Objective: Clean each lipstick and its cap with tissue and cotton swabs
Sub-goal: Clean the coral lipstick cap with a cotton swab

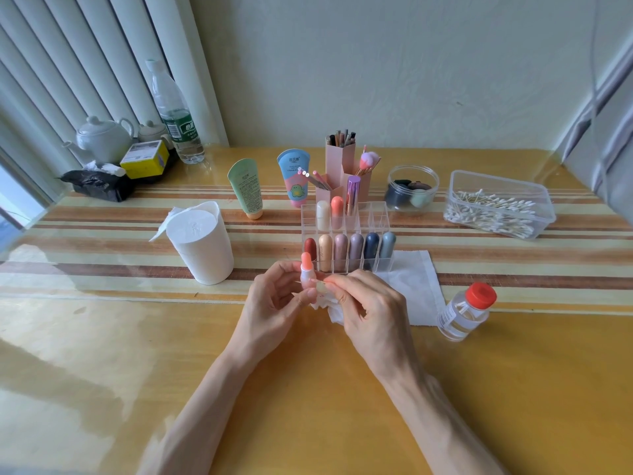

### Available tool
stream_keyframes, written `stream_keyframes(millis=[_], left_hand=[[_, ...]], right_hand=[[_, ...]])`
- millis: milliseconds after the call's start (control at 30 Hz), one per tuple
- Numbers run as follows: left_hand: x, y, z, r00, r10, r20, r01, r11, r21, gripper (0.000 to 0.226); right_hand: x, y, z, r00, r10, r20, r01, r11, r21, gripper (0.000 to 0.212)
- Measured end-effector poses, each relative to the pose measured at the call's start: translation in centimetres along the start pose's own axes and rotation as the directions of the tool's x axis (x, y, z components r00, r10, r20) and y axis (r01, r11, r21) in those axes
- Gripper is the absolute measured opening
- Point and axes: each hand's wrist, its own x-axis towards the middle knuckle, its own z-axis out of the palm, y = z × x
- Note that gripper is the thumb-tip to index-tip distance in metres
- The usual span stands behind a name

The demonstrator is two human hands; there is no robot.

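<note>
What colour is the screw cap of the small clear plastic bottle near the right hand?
The screw cap is red; the head view shows it best.

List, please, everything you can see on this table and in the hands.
Table: one, yellow, striped runner.
Organiser: one, clear, table centre.
Capped lipsticks: eight, assorted colours, inside organiser.
Purple lipstick: one, metallic, at organiser's rear.
Tissue roll: one, white, left of organiser.
Tissue sheet: one, white, flat beside right hand.
Swab box: one, clear, far right.
Bottle: one, clear, red cap, near right.
Jar: one, clear, behind organiser.
Brush holders: three, pink, behind organiser.
Tubes: two, green and blue, back centre.
Water bottle, teapot, yellow box, black bag: one each, back left.
Left hand: one, grips coral lipstick.
Right hand: one, pinches cotton swab over crumpled tissue.
</note>
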Motion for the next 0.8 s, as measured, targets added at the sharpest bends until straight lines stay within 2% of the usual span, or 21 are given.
stream_keyframes(millis=[167, 233, 667, 800], left_hand=[[-0.05, -0.17, -0.14, 0.999, -0.004, -0.048, 0.006, 0.999, 0.047, 0.029], [-0.04, -0.17, -0.11, 0.998, -0.007, -0.056, 0.009, 0.999, 0.046, 0.029], [0.08, -0.95, -0.28, 0.999, 0.035, 0.025, -0.038, 0.991, 0.130, 0.022], [-0.04, -0.87, -0.28, 0.998, 0.055, -0.006, -0.053, 0.985, 0.162, 0.020]], right_hand=[[-0.01, -0.09, 0.10, 1.000, -0.002, 0.006, 0.002, 1.000, 0.003, 0.025], [-0.01, 0.02, -0.01, 1.000, 0.005, 0.002, -0.005, 1.000, -0.001, 0.019], [-0.05, 0.34, -0.04, 1.000, 0.020, -0.005, -0.020, 0.999, -0.025, 0.017], [0.09, 0.30, -0.17, 0.999, 0.034, -0.034, -0.035, 0.999, -0.028, 0.015]])
